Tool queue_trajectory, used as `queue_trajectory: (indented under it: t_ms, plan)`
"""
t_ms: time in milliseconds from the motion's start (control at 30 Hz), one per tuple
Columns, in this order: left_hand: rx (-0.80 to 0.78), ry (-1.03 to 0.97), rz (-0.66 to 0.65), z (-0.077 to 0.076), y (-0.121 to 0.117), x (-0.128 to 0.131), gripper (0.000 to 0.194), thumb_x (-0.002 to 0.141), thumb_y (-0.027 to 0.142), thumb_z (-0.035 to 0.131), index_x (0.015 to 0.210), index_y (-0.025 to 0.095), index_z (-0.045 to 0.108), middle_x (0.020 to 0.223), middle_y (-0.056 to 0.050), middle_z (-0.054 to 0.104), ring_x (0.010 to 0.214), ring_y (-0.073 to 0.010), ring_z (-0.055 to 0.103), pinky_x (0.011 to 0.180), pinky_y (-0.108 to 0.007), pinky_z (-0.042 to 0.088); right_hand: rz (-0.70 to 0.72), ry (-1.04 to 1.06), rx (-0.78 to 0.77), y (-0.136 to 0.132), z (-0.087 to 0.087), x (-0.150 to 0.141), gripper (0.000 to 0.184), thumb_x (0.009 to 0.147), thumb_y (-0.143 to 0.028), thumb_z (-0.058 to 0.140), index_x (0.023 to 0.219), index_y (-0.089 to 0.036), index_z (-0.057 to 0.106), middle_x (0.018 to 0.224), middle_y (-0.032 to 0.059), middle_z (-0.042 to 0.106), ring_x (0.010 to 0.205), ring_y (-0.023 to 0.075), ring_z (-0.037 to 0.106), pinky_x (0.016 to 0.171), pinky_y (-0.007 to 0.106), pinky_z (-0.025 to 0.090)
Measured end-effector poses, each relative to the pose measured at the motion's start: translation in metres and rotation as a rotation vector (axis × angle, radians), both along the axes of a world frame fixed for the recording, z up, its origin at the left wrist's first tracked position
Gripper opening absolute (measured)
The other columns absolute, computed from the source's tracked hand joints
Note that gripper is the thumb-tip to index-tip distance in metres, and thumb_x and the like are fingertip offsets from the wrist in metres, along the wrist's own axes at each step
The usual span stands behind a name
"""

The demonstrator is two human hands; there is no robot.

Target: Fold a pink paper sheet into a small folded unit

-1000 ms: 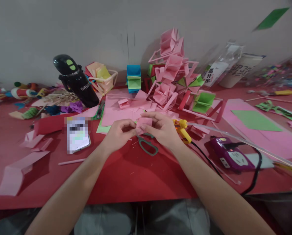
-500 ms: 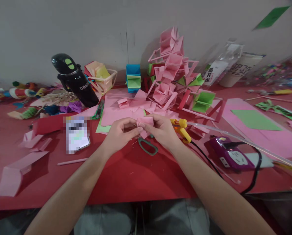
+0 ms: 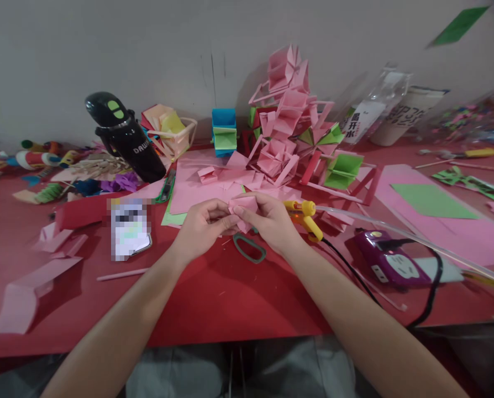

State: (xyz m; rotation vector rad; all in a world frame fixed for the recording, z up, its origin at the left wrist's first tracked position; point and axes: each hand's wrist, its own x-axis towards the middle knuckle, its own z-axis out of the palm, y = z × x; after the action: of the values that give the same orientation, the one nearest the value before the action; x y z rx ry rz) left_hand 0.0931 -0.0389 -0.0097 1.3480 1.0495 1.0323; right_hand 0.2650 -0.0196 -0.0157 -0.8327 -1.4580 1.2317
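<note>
Between my two hands, above the red table, is a small folded piece of pink paper (image 3: 246, 205). My left hand (image 3: 205, 224) is closed with thumb and fingers pinching its left side. My right hand (image 3: 274, 218) grips its right side, the thumb pressed on the front. Fingers cover parts of the paper. Just below lies a pair of scissors (image 3: 250, 250), of which one grey-green handle loop shows. A yellow glue gun (image 3: 303, 213) rests right beside my right hand.
Pink folded paper pieces (image 3: 286, 110) are stacked at the back. A black bottle (image 3: 126, 138) and a phone (image 3: 130, 229) stand and lie to the left. A purple power socket (image 3: 392, 260) with a black cord sits right. Pink sheets (image 3: 197, 190) lie behind my hands.
The pink paper has turned slightly between my fingers, and its lower part now sits differently. Both hands stay in nearly the same place. The whole view has shifted a little.
</note>
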Motion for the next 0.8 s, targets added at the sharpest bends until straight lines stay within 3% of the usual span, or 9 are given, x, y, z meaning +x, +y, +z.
queue_trajectory:
  t_ms: [433, 800]
  plan:
    - [-0.06, -0.122, 0.056, -0.002, -0.0003, 0.005, 0.036, 0.071, 0.039, 0.083, 0.073, 0.016, 0.057, 0.072, 0.001, 0.071, 0.066, -0.0149, 0.072, 0.069, -0.03, 0.064, -0.028, 0.023, 0.045, 0.0019, -0.0102, -0.0028, 0.019, 0.083, -0.035, 0.074, 0.096, -0.022, 0.073, 0.089, 0.0024, 0.072, 0.087, 0.0178, 0.067, 0.078, 0.033, 0.054]
    - [0.063, -0.043, 0.095, -0.0069, 0.0018, 0.0061, 0.028, 0.075, 0.032, 0.076, 0.069, 0.018, 0.054, 0.065, 0.002, 0.067, 0.061, -0.0136, 0.068, 0.066, -0.029, 0.061, -0.066, -0.015, 0.111, 0.0008, -0.0082, -0.0039, 0.017, 0.083, -0.03, 0.073, 0.097, -0.021, 0.072, 0.097, 0.0043, 0.073, 0.089, 0.0185, 0.067, 0.082, 0.035, 0.054]
